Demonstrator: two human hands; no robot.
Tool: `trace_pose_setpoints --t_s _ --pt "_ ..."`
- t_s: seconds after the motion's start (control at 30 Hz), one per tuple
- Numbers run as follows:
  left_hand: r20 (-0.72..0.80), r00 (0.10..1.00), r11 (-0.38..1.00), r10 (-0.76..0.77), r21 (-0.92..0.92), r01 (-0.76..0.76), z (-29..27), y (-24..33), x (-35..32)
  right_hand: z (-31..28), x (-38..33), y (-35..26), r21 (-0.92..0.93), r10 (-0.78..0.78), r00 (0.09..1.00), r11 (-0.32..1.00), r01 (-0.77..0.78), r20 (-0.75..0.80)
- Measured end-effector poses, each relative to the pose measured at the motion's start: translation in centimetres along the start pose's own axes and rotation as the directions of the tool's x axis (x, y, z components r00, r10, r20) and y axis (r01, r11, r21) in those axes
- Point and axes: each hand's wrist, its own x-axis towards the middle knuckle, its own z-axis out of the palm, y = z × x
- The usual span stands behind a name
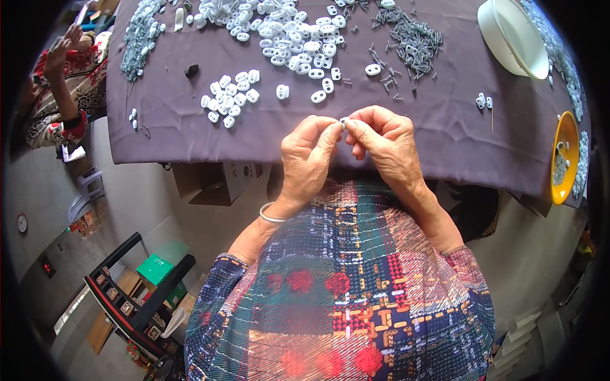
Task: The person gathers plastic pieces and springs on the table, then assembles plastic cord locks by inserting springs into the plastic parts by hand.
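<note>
Head view: the left hand [309,154] and right hand [386,145] meet fingertip to fingertip just above centre, both pinched on one small white piece [344,122] between them; its long axis is too small to tell. It sits at 1 o'clock from the left hand, 10 o'clock from the right, equally near both. On the purple cloth [445,127]: roughly fourteen white toggles [230,98] at 10 o'clock, one white bowl [511,35] at 2 o'clock, one yellow dish [565,155] at 3
</note>
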Motion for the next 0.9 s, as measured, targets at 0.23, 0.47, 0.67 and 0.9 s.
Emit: trace_pose_setpoints --t_s 0.23,0.47,0.67,0.9 --pt "-0.034 0.999 0.998 -0.039 -0.057 0.037 0.2 -0.1 0.0 0.1 0.2 0.2 -0.039 -0.012 1.0 0.999 0.012 -0.001" --pt "0.006 1.0 0.998 -0.026 -0.061 0.026 -0.2 -0.2 0.0 0.1 0.3 0.3 -0.048 -0.003 1.0 0.999 0.003 0.003" --pt "-0.015 0.999 0.995 0.04 0.091 -0.038 -1.0 -0.4 0.5 -0.7 0.3 0.5 0.033 -0.024 0.999 0.999 0.025 -0.03" --pt "-0.22 0.849 0.699 0.481 0.68 -0.22 -4.9 -1.5 4.0 -1.5 0.0 0.1 0.089 -0.082 0.993 0.992 0.09 -0.087"
